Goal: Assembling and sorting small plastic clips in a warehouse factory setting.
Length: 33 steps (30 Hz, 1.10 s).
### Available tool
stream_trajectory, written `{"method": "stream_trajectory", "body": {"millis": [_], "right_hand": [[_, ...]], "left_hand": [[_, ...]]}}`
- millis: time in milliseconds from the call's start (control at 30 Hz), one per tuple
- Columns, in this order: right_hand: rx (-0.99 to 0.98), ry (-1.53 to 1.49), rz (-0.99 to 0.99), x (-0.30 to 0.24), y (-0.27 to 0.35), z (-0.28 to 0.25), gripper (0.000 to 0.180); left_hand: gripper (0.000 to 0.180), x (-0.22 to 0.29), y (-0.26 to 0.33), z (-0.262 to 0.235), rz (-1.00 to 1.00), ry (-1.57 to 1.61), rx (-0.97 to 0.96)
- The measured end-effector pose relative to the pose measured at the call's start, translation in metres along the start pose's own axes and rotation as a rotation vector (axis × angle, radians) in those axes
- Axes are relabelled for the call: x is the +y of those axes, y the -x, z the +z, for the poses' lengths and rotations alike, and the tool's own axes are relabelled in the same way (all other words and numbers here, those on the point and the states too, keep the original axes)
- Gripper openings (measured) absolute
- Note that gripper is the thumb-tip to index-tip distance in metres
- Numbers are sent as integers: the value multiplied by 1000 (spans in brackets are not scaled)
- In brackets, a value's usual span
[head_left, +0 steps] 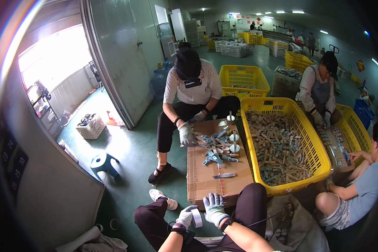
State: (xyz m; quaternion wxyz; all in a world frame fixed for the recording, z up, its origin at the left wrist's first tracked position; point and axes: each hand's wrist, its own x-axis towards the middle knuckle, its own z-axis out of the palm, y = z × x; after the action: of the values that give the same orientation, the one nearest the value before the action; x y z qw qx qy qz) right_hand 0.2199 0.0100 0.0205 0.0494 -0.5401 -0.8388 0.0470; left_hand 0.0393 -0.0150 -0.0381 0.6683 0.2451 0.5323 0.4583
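My left hand (185, 217), in a pale knit glove, is closed on a roll of white tape (196, 218) above my lap. Beside it my right hand (215, 209), also gloved, has its fingers stretched out and spread, at the near edge of a cardboard box (201, 185). On the box top lie a single flat grey-blue piece (224, 175) and, farther back, a heap of blue and tan clip-like pieces (216, 157). Several white round bases with upright pins (234, 148) stand along the box's right side.
A yellow crate (321, 166) full of small clip-like pieces stands right of the box. Across from me sits a gloved co-worker (197, 84); two other people work at the right. A teal stool (104, 163) stands left, and a tape ring (114, 224) lies on the floor.
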Motion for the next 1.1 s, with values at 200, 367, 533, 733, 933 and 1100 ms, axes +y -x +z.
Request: {"method": "stream_trajectory", "body": {"millis": [200,367,533,733,933,1100], "right_hand": [[19,-23,-7,-2,-2,-2,84],[11,6,-4,1,0,-3,84],[11,13,-4,-2,1,-3,82],[11,1,2,-2,2,-2,82],[20,-20,3,-1,1,2,83],[-53,-53,-4,-3,2,-10,70]], "left_hand": [[29,-1,-1,-5,7,-2,4],[29,1,1,2,2,9,3],[28,2,3,0,17,-19,1],[27,1,4,1,18,-48,6],[29,1,1,1,2,8,3],[29,2,2,1,3,19,4]]}}
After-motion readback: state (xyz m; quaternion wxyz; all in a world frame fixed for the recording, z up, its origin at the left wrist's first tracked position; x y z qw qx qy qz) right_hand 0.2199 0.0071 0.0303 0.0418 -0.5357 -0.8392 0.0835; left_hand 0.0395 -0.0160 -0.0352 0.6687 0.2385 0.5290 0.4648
